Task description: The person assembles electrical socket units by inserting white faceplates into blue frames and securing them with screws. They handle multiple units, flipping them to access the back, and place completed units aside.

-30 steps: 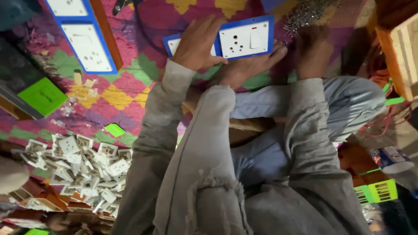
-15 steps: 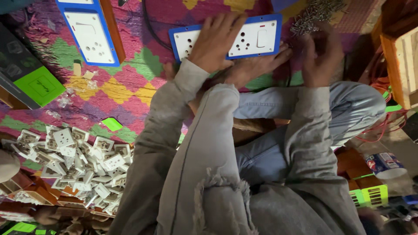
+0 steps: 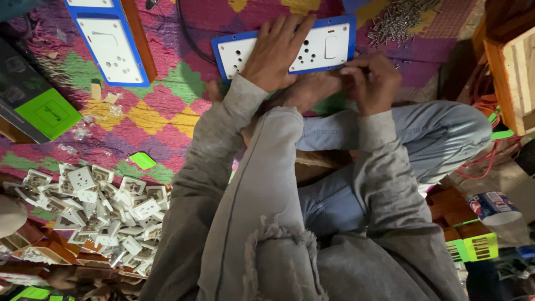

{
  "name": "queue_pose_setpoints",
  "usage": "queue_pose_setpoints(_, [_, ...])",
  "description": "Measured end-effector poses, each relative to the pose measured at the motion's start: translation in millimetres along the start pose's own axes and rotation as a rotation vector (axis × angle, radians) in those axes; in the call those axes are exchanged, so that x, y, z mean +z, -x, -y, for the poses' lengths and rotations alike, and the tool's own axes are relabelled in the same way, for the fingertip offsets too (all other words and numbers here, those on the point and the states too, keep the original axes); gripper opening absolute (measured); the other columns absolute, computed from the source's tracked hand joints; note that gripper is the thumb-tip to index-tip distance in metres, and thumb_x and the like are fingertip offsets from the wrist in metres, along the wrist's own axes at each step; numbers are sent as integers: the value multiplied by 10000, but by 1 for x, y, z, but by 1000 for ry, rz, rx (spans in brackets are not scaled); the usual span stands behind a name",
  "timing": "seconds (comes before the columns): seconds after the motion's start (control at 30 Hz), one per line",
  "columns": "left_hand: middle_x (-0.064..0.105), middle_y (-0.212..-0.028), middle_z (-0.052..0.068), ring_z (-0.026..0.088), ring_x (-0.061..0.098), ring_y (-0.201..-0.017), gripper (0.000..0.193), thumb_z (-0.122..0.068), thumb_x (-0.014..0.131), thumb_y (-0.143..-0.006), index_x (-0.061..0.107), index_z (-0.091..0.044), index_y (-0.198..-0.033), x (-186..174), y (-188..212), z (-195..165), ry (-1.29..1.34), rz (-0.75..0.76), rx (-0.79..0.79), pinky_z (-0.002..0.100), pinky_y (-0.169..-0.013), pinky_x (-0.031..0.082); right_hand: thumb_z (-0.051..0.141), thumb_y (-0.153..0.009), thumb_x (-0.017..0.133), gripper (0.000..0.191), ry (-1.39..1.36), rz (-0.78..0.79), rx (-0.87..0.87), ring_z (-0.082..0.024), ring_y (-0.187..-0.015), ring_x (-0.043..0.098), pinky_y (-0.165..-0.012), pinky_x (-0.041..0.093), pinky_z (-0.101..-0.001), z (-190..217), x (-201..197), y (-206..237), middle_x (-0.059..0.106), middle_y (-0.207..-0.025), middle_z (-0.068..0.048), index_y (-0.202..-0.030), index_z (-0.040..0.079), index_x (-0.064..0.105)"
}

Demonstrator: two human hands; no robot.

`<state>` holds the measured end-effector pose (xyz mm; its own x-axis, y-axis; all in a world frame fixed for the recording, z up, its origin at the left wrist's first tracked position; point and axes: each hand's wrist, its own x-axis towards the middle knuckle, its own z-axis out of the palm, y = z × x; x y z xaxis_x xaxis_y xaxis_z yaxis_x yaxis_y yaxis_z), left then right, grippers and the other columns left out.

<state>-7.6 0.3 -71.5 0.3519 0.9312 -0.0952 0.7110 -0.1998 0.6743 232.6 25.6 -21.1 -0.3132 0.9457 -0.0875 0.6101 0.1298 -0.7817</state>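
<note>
A white socket plate in a blue frame (image 3: 330, 49) lies on the patterned mat in front of my knees. My left hand (image 3: 276, 49) rests flat on its middle, fingers spread, pressing it down. My right hand (image 3: 370, 81) is at the plate's near edge, fingers curled tight together; whatever is in them is hidden. My bare foot (image 3: 304, 92) lies just under that edge, between the two hands. A heap of metal screws (image 3: 398, 19) sits beyond the plate's right end.
A second blue-framed socket plate (image 3: 108, 47) lies at the far left, with a black cable (image 3: 186, 33) beside it. White socket modules (image 3: 95, 212) are piled near left. A green-and-black box (image 3: 33, 100) is at left; a wooden crate (image 3: 510, 72) and a can (image 3: 493, 207) are at right.
My right hand has come in from beside the plate's right end to its near edge. My left hand has stayed on the plate. The view has dipped slightly.
</note>
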Motion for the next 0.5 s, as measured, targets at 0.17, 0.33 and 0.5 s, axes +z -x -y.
queue_pose_setpoints(0.17, [505, -1387, 172, 358, 498, -1212, 1022, -144, 834, -623, 383, 14, -1526, 1, 2, 0, 24, -51, 22, 479, -928, 396, 82, -876, 901, 128, 65, -60, -15, -273, -847, 613, -731, 484, -379, 3, 7, -4, 606, -897, -94, -931, 55, 789])
queue_pose_setpoints(0.33, [503, -1408, 166, 354, 492, -1240, 978, -103, 805, -656, 387, 0, -1534, 4, 4, 0, 59, -73, 11, 474, -971, 386, 82, -751, 924, 243, 153, -103, -107, -319, -844, 599, -701, 495, -387, 10, 12, -10, 579, -927, -163, -850, 37, 707])
queue_pose_setpoints(0.5, [499, -1399, 179, 372, 487, -1239, 1003, -93, 760, -553, 398, 2, -1483, 7, 6, -2, 74, -85, -19, 490, -995, 386, 59, -805, 964, 499, -113, -28, 291, -192, -806, 661, -744, 562, -336, 8, 19, -19, 639, -913, -62, -1063, 25, 538])
